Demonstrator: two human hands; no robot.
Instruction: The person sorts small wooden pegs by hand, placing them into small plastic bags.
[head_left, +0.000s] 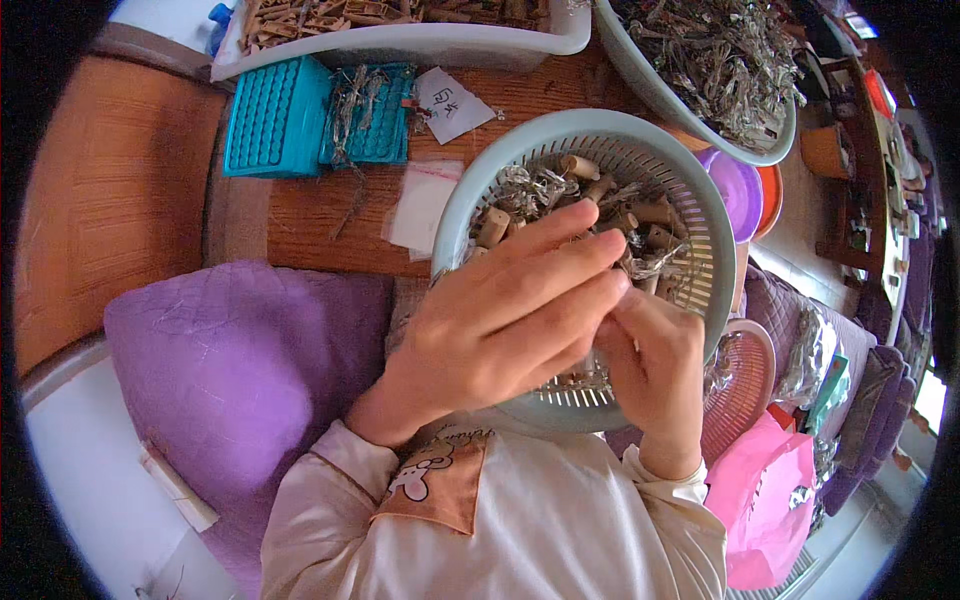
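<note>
Both hands meet above a grey-green plastic basket point(490, 150). My left hand point(510, 310) comes in from the left with its outer fingers stretched out. Its index fingertip and hidden thumb close in a pinch against the right hand. My right hand point(655, 360) is curled, thumb and fingertips pressed together at the same spot. Whatever lies between the fingertips is hidden behind the fingers. Inside the basket are several short tan cylinders point(492, 228), cork-like or cardboard-like, among crinkled clear plastic wrappers point(533, 190).
On the wooden table point(320, 225) are teal ridged trays point(275, 118), a paper note point(452, 105) and clear bags point(425, 205). Behind stand a white bin point(450, 40) of brown pieces and a basket point(785, 140) of wrappers. A purple cushion point(240, 350) lies left, a pink bag point(765, 500) right.
</note>
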